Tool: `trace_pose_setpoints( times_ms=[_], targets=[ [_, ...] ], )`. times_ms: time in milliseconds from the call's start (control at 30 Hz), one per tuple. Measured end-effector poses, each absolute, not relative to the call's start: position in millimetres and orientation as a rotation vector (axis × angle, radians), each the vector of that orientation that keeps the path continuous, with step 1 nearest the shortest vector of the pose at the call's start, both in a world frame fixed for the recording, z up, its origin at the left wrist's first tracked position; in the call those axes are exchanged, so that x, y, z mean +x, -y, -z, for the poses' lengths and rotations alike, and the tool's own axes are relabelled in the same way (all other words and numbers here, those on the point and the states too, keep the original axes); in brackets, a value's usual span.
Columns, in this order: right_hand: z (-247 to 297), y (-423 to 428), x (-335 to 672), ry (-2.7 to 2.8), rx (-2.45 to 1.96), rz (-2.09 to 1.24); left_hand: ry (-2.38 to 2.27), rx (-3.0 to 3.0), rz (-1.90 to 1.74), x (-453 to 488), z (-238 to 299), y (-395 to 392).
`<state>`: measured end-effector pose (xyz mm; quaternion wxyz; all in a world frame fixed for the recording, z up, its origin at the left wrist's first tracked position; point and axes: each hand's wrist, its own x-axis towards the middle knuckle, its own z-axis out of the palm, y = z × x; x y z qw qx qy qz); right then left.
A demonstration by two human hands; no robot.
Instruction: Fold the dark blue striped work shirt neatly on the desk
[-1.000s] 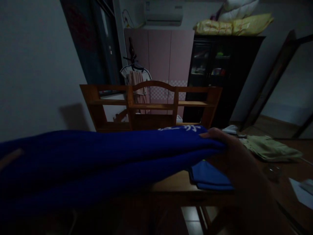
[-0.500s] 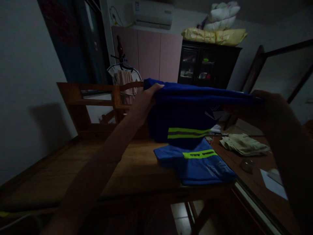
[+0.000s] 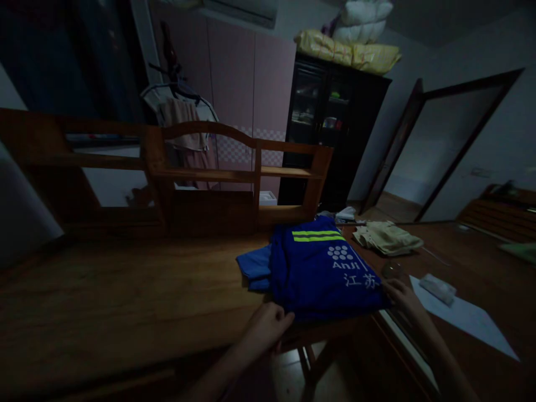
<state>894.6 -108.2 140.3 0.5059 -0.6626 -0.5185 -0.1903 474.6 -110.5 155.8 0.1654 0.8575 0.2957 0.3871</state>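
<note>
A folded dark blue work uniform (image 3: 318, 279) lies near the right end of the wooden desk (image 3: 125, 285), with a yellow-green reflective band and white "AnJi" lettering facing up. Under it rests a lighter blue garment (image 3: 254, 267), of which only the left part sticks out. My left hand (image 3: 270, 324) is closed at the uniform's near left corner, thumb and fingers pinched together on the cloth. At the near right corner my right hand (image 3: 400, 296) grips the edge, its fingertips partly hidden by the fabric.
A wooden shelf rack (image 3: 205, 178) runs along the desk's back. On the brown surface to the right are folded beige clothes (image 3: 387, 237), a small glass object (image 3: 392, 270), a white sheet (image 3: 473, 318) and a pale packet (image 3: 438, 288). A dark cabinet (image 3: 355, 106) stands behind.
The dark blue uniform, held up in the air between both hands before, has come down onto the lighter blue garment. Both hands have lowered with it, and the view has tilted down.
</note>
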Motion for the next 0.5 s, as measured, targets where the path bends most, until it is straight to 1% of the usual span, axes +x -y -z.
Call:
trace_pose_setpoints(
  times_ms=[67,133,233,333,400,500],
  targets=[
    [-144,108,906,1.224,-1.613,0.497,-0.89,2.462,-1.043,476,-158,108],
    [-165,104,899,1.213,-1.578,0.671,-0.965,2.532,-1.025,484,-170,101],
    [-213,84,859,1.277,-1.46,0.912,-0.968,2.753,-1.09,508,-197,86],
    [-244,47,816,1.457,-1.41,1.002,-0.846,2.886,-1.098,530,-214,70],
    [-242,16,805,1.573,-1.541,0.986,-0.805,2.917,-1.073,534,-212,62],
    [-217,-22,815,1.68,-1.859,0.868,-0.754,2.97,-1.029,527,-199,55]
  ],
)
